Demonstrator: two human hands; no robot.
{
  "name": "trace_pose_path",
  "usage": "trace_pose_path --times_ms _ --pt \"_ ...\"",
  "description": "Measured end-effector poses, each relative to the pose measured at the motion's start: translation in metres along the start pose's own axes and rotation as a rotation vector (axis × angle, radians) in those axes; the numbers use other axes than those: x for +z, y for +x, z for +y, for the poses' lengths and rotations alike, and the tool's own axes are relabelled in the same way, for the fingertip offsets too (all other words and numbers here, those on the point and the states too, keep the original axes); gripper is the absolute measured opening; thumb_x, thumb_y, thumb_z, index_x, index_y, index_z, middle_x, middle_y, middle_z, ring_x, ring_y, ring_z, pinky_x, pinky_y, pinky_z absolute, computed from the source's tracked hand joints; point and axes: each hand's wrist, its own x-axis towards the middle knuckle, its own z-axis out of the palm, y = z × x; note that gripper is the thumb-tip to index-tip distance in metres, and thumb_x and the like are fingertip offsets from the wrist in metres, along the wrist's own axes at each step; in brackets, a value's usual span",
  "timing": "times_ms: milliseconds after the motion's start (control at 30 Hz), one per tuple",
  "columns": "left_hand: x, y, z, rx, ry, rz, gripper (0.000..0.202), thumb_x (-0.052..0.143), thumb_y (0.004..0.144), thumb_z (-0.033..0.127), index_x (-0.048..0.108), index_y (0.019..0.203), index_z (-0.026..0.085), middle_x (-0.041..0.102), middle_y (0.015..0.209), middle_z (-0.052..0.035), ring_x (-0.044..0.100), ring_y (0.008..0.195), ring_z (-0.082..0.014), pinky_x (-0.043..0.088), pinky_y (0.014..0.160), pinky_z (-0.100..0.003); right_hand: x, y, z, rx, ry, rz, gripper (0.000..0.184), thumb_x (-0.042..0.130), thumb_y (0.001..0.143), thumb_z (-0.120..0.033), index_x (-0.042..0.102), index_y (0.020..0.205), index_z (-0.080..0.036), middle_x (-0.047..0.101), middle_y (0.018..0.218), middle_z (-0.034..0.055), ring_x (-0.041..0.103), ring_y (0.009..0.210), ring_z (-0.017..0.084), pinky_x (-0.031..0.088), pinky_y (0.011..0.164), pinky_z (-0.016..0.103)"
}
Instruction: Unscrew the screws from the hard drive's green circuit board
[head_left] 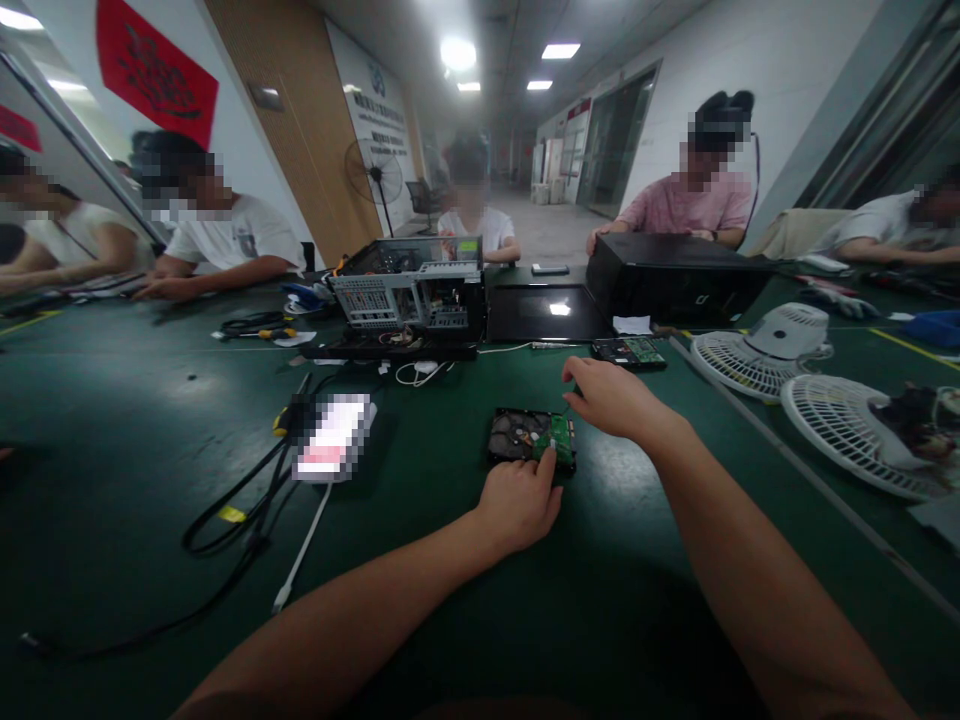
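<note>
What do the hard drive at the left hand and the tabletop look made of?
Hard drive: probably dark metal, by its muted sheen; its green board resembles coated laminate. Tabletop: smooth green rubber or vinyl, perhaps, judging by soft glare.

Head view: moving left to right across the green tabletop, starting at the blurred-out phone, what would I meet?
Blurred-out phone, near hard drive, farther green-and-black drive-like unit, nearest white fan grille.
</note>
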Motion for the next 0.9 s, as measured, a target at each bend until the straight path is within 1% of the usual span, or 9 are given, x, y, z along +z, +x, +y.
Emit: trace_pose_path --times_ms 67,200,333,400,567,733,900 --pt "-0.0006 0.0002 0.0003 0.001 -0.003 -0.009 0.059 0.050 0.098 0.039 0.036 0.149 0.012 0.073 0.106 -0.0129 0.071 0.094 -0.0291 0.055 0.081 -0.041 -0.0001 -0.0003 -0.0010 -0.002 0.006 -0.003 0.023 0.058 0.089 -0.023 0.058 0.111 -0.019 0.068 0.112 0.0132 0.068 0.098 0.027 0.047 0.082 0.035" --pt "-0.0001 0.0005 0.0008 -0.008 0.001 -0.020 0.060 0.050 0.098 0.039 0.036 0.149 0.012 0.073 0.107 -0.0128 0.071 0.095 -0.0293 0.055 0.082 -0.041 -0.0015 -0.0010 -0.0029 -0.031 0.016 -0.023 0.027 0.056 0.086 -0.016 0.058 0.113 -0.019 0.067 0.115 0.0128 0.067 0.099 0.025 0.047 0.083 0.034" --pt "0.0004 0.0001 0.0008 -0.007 0.002 -0.016 0.059 0.050 0.098 0.039 0.037 0.149 0.012 0.073 0.107 -0.0130 0.071 0.095 -0.0292 0.055 0.082 -0.040 -0.0028 -0.0004 -0.0029 0.009 -0.007 -0.008 0.021 0.056 0.091 -0.024 0.059 0.110 -0.018 0.069 0.111 0.0140 0.068 0.099 0.028 0.047 0.083 0.036" --pt "0.0003 -0.0001 0.0006 -0.005 0.002 -0.014 0.058 0.050 0.098 0.039 0.037 0.148 0.012 0.073 0.106 -0.0128 0.071 0.094 -0.0292 0.055 0.081 -0.040 -0.0030 -0.0001 -0.0015 0.015 -0.008 -0.007 0.020 0.056 0.091 -0.025 0.059 0.109 -0.018 0.069 0.110 0.0140 0.068 0.099 0.028 0.047 0.083 0.036" --pt "0.0002 0.0000 0.0004 -0.001 0.005 -0.013 0.059 0.050 0.098 0.039 0.037 0.149 0.012 0.073 0.108 -0.0130 0.071 0.094 -0.0297 0.055 0.081 -0.041 -0.0027 -0.0001 0.0016 -0.034 0.019 -0.014 0.024 0.057 0.085 -0.017 0.060 0.108 -0.018 0.068 0.112 0.0130 0.067 0.101 0.026 0.048 0.085 0.034" --pt "0.0006 -0.0001 0.0003 0.005 0.003 -0.004 0.060 0.050 0.098 0.039 0.036 0.149 0.011 0.073 0.107 -0.0132 0.071 0.093 -0.0295 0.055 0.081 -0.042 -0.0022 -0.0002 -0.0001 0.016 0.007 0.008 0.022 0.054 0.092 -0.027 0.060 0.110 -0.017 0.070 0.109 0.0144 0.067 0.100 0.028 0.048 0.084 0.037" --pt "0.0008 0.0004 0.0010 0.000 0.003 -0.013 0.061 0.051 0.098 0.040 0.036 0.150 0.012 0.073 0.107 -0.0136 0.072 0.094 -0.0291 0.055 0.082 -0.041 -0.0045 -0.0009 -0.0034 -0.024 0.030 -0.016 0.026 0.057 0.085 -0.017 0.061 0.110 -0.018 0.069 0.112 0.0137 0.067 0.099 0.026 0.047 0.083 0.034"
